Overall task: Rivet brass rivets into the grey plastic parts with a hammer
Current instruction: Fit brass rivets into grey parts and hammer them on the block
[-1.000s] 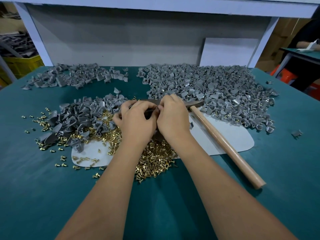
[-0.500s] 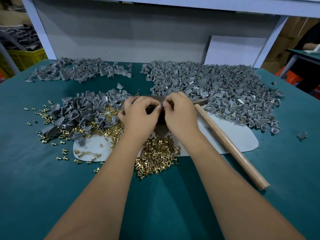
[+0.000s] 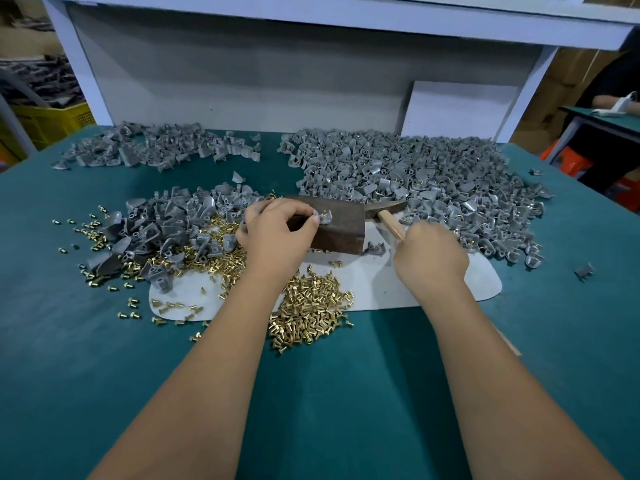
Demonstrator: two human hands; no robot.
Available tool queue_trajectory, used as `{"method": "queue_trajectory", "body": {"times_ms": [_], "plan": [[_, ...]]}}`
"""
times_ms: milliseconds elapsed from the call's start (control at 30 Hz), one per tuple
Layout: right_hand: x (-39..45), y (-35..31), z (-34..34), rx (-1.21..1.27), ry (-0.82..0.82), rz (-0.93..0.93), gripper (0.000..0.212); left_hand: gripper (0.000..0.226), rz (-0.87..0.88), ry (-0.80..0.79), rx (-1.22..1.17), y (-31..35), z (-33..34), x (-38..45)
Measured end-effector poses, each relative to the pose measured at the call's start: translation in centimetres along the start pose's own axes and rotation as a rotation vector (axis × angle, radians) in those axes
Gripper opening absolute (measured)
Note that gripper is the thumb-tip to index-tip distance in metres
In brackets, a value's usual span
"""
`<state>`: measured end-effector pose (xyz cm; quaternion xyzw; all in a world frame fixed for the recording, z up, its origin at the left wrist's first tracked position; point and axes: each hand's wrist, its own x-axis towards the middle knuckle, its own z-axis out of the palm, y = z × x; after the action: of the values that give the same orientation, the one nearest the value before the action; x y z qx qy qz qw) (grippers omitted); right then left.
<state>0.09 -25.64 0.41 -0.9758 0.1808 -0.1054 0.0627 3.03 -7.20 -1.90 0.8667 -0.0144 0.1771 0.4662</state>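
Nearest the camera, two bare forearms reach forward over the green table. Just past them a loose heap of brass rivets lies partly on the table and partly on a white mat, with more rivets scattered off to the left.

The hands work apart from each other. The left hand rests on a rusty brown metal block that stands on the mat; its thumb and fingertips pinch a single grey plastic part against the block's top face, and a brass rivet shows in that part. The right hand curls round the wooden handle of the hammer, gripping it close to the head. The dark hammer head lies low, beside the block's right end. Whether it touches the block cannot be told.

Left of the block, a pile of darker grey parts mixes with rivets. Behind and to the right spreads a far larger pile of grey parts, some showing brass. A smaller pile sits at the far left. Beyond stand a grey back panel and a white frame.
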Motion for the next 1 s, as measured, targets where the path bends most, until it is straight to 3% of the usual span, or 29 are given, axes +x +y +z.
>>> {"method": "queue_trajectory", "body": {"times_ms": [100,267,300,367,467,667,767,900,1000], "plan": [[0.1,-0.1,-0.4,0.073,0.056,-0.014,0.014,0.016,0.006,0.007,0.045,0.1,0.1,0.0],[-0.9,-0.5,-2.8,0.179,0.351,-0.103,0.024,0.011,0.000,0.068,0.095,0.1,0.3,-0.1],[-1.5,-0.6,-3.4,0.212,0.393,-0.150,0.034,0.014,-0.001,0.081,0.087,0.1,0.3,-0.1],[-3.0,-0.9,-4.6,0.239,0.387,-0.274,0.053,0.019,-0.011,0.112,0.056,0.3,0.4,-0.2],[-4.2,-1.3,-5.2,0.169,0.318,-0.385,0.059,0.010,-0.028,0.172,0.079,0.4,0.6,-0.2],[-4.9,-2.0,-5.6,0.171,0.409,-0.389,0.064,0.007,0.012,0.213,0.117,0.0,1.0,-0.4],[-5.0,-2.3,-4.8,0.028,0.321,-0.436,0.074,0.010,-0.018,0.172,0.126,0.1,0.8,-0.4],[-5.4,-3.6,-6.0,0.048,0.423,-0.343,0.076,0.014,-0.029,0.148,0.110,-0.1,0.8,-0.4],[-5.3,-3.4,-4.9,-0.007,0.333,-0.443,0.079,0.014,-0.036,0.149,0.126,0.1,0.7,-0.3]]}}
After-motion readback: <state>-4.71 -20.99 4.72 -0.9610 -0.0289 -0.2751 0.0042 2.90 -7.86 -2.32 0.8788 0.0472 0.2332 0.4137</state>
